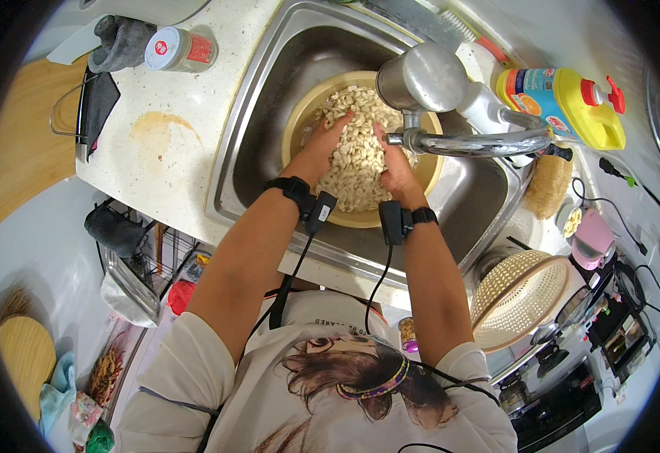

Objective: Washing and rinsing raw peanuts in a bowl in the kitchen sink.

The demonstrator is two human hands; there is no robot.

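Observation:
A tan round basin [291, 130] stands in a stainless steel sink [267, 73], holding water and many pale, split beans or kernels [355, 153]. My left hand [325, 141] is dipped into the left side of the pile, its fingertips partly hidden among the pieces. On the right side, my right hand [395, 164] reaches into the same pile, thumb side up, fingers mostly hidden. The hands are apart with a mound of pieces between them. Whether either hand grips any pieces cannot be told. Both wrists wear black straps with cabled devices.
A chrome faucet [477, 145] with a cylindrical metal fitting [420, 76] overhangs the basin's right side. A yellow detergent bottle [587, 110] and a loofah-like sponge [549, 187] are to the right, above a perforated colander [516, 300]. A lidded glass jar [197, 51] sits on the left counter.

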